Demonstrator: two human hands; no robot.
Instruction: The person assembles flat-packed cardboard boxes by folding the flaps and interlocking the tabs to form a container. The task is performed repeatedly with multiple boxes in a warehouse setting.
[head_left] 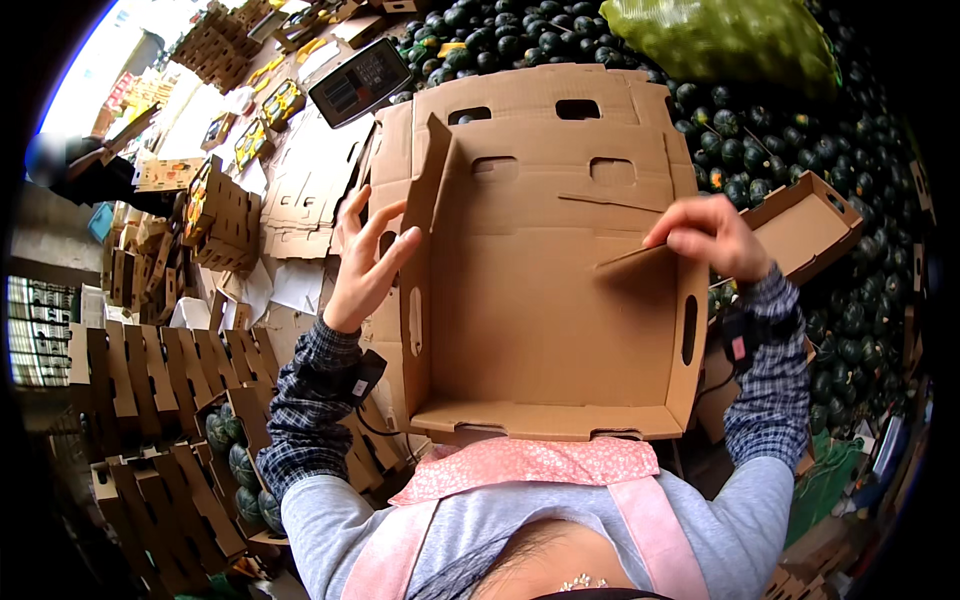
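A partly folded brown cardboard box (pixel 550 340) lies in front of me, its near and left sides standing up and the far panel lying flat. My right hand (pixel 718 240) is at its right side, thumb and fingers closed on a cardboard flap (pixel 640 262) that is bent up over the box floor. Beside the raised left wall (pixel 425 190), my left hand (pixel 368 265) is open, fingers spread, with nothing in it. Hand holes show in the far panel and in the right wall.
Dark green squashes (pixel 740 150) are heaped at the far side and right, with a yellow-green mesh sack (pixel 730 40) on top. A small open carton (pixel 800 228) sits right. Behind the box is a scale display (pixel 360 82). Cartons (pixel 150 380) stand in rows left; another person (pixel 95 175) is far left.
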